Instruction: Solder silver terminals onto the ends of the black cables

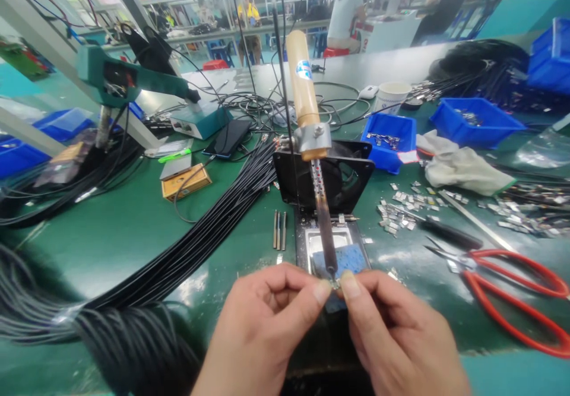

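My left hand (276, 316) and my right hand (396, 325) meet in front of me, thumbs and forefingers pinched. Between the fingertips sits a small metal connector piece (335, 284), mostly covered, so I cannot tell how much of it each hand grips. Just above it points the tip of a soldering iron (327, 230), clamped upright with its wooden handle on top. Behind my fingertips lies a blue sponge (350, 259) in a metal tray (315, 238). A black fan (289, 176) stands behind the iron.
A bundle of black cables (209, 218) runs across the left side. Red-handled scissors (478, 265), a black-handled tool (454, 234) and scattered metal connectors (396, 218) lie at right. Blue bins (387, 158), a paper cup (392, 96) and gloves (467, 170) sit farther back.
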The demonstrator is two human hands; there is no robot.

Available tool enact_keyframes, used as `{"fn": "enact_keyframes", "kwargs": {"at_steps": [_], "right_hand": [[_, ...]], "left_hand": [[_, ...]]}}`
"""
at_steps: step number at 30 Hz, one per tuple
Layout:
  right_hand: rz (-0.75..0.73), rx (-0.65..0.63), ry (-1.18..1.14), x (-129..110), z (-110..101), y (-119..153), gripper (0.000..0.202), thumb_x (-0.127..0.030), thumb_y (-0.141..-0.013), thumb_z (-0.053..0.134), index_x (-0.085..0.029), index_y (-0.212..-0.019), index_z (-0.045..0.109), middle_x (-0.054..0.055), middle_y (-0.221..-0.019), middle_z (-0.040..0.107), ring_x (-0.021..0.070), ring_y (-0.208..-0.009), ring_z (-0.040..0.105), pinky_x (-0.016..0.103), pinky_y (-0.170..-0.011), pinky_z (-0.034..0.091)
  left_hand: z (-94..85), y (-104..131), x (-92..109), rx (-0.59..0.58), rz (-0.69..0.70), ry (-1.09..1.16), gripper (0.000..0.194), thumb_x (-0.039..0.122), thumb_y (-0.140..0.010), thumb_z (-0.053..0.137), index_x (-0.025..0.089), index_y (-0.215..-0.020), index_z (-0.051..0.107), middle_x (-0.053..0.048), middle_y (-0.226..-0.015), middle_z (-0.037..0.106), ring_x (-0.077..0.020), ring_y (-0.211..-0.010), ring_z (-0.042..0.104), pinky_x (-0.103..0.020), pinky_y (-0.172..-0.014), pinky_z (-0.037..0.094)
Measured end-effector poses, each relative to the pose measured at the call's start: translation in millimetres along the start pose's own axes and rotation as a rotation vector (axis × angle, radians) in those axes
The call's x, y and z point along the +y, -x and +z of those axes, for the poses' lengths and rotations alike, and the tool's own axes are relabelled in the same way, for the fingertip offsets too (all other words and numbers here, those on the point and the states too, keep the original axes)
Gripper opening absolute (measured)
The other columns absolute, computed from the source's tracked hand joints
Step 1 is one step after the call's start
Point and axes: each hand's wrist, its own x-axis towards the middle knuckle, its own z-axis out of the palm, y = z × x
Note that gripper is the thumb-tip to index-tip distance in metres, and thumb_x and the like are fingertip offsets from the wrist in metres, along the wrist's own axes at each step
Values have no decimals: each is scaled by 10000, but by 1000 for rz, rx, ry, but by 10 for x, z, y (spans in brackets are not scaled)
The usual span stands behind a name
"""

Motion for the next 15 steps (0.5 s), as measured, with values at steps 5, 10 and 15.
{"fn": "enact_keyframes", "kwargs": {"at_steps": [5, 10, 15], "right_hand": [[-12, 16, 11, 15, -7, 19, 409, -587, -893, 620, -229, -695, 621, -64, -517, 352, 92, -447, 314, 200, -367, 266], [-28, 18, 10, 42, -11, 16, 398, -580, -902, 613, -231, -712, 633, -61, -522, 365, 93, -450, 323, 201, -372, 270], [-1, -1, -3, 44, -14, 10, 425, -603, -897, 614, -226, -700, 611, -67, -525, 332, 87, -453, 301, 195, -374, 244]], "left_hand": [[12, 19, -9, 11, 1, 8, 273, 372, -798, 815, 133, -695, 732, 19, -593, 593, -76, -523, 383, -182, -490, 322], [24, 16, -3, -3, -14, 53, 274, 362, -799, 820, 134, -685, 719, 39, -558, 549, -71, -515, 368, -168, -485, 318], [-16, 3, -39, -46, -23, 82, 277, 367, -841, 803, 137, -711, 721, 58, -543, 509, -61, -509, 336, -152, -471, 300]]}}
